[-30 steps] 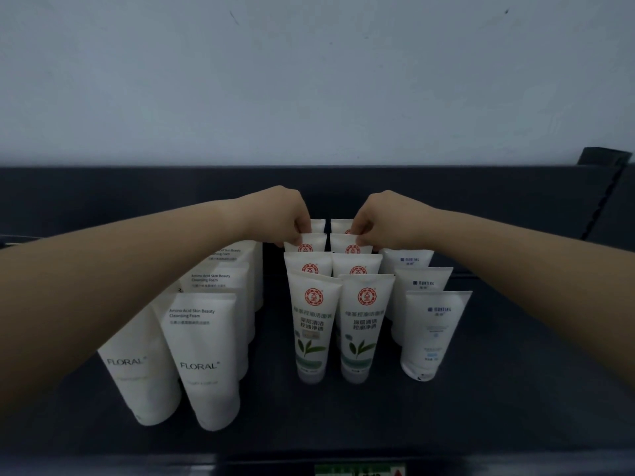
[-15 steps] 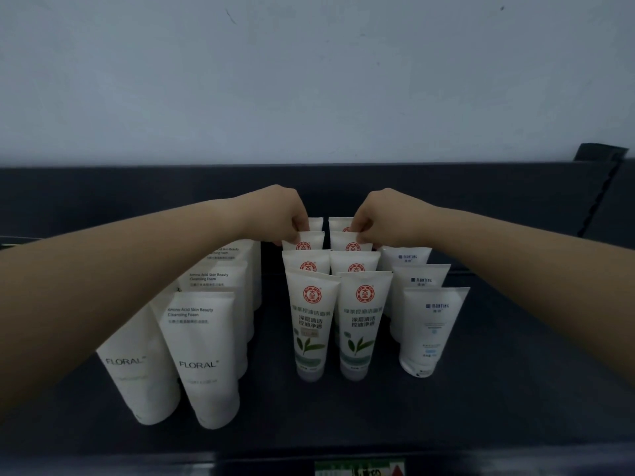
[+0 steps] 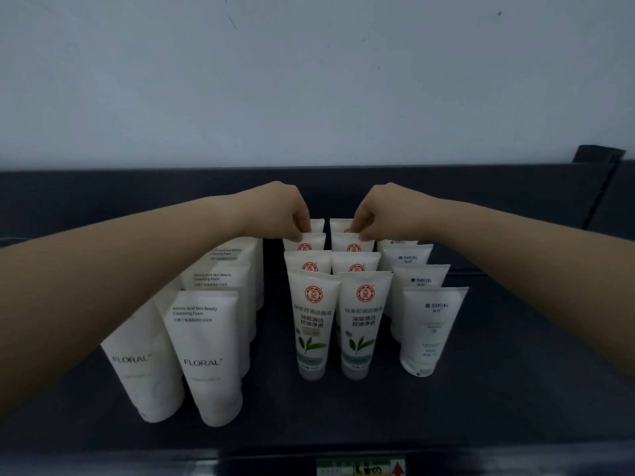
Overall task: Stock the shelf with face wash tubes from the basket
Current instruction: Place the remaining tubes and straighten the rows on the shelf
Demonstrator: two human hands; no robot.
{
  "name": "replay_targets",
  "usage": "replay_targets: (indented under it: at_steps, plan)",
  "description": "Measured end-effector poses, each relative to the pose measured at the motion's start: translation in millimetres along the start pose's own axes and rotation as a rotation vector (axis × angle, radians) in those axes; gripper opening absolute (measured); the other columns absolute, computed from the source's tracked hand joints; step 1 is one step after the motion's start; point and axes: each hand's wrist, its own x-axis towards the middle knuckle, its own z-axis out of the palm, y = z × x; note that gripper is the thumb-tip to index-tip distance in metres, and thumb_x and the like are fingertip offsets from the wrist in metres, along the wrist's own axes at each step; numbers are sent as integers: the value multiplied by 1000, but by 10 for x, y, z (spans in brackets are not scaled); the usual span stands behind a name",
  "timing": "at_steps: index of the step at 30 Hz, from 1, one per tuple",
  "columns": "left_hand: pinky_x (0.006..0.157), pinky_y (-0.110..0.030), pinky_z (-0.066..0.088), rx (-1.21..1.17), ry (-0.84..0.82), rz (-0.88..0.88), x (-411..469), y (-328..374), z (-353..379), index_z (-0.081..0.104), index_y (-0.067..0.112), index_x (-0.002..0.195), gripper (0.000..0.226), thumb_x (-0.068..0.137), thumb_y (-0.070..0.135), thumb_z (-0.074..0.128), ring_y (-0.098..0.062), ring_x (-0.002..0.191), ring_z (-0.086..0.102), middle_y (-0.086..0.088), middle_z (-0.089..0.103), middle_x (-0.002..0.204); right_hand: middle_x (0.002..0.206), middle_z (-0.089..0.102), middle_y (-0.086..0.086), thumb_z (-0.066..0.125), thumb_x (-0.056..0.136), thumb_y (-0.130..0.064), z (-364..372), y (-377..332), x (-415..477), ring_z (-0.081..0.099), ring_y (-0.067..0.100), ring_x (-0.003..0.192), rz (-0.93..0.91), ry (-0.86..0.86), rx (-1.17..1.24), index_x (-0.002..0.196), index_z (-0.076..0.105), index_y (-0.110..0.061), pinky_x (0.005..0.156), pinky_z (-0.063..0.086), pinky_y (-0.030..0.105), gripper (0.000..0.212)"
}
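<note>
Your left hand [image 3: 279, 211] pinches the left tube [image 3: 312, 240], your right hand [image 3: 385, 211] the right tube [image 3: 346, 239], near the back edge of the shelf [image 3: 522, 389].

FLORAL tubes [image 3: 206, 355] left on shelf [image 3: 515, 407], leaf tubes [image 3: 312, 324] in two middle columns, MANTING tubes [image 3: 433, 324] right, wall [image 3: 309, 80] behind

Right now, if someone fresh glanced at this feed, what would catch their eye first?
The left hand and the right hand meet at mid-frame, each pinching the top of a tube near the back of the two centre rows of red-seal tubes. Larger FLORAL tubes stand to the left and a row of blue-label tubes to the right, all upright on the dark shelf.
</note>
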Motion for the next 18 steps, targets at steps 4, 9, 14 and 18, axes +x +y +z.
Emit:
replay_targets:
  at_steps: [4, 9, 14, 18]
  plan:
    - [89, -23, 49, -43, 106, 11, -69, 6, -129, 72, 23, 104, 19, 86, 21, 65, -4, 88, 62, 11, 71, 96, 109, 70, -5, 63, 89, -16, -161, -5, -91, 62, 8, 96, -23, 122, 27, 110, 71, -16, 86, 46, 19, 23]
    - [76, -20, 53, -172, 152, 37, -221, 97, -206, 75, 25, 90, 12, 85, 29, 66, 1, 69, 64, 13, 71, 77, 84, 74, -1, 64, 87, -17, -227, -92, -203, 68, 7, 71, -36, 119, 118, 96, 74, -14, 65, 52, 14, 14]
    - [86, -28, 55, -124, -76, 37, -285, 156, -90, 75, 29, 94, 20, 80, 42, 70, -6, 83, 69, 11, 74, 89, 88, 73, -6, 67, 86, -29, -126, -197, -250, 69, 8, 80, -62, -26, 97, 97, 75, -20, 77, 56, 23, 17]
    - [83, -28, 56, -117, -141, 22, -277, 151, 8, 74, 24, 100, 21, 82, 34, 71, -9, 80, 69, 10, 73, 89, 94, 70, -12, 68, 85, -29, -19, -208, -252, 66, 8, 91, -69, -88, 45, 102, 73, -21, 86, 53, 26, 19]
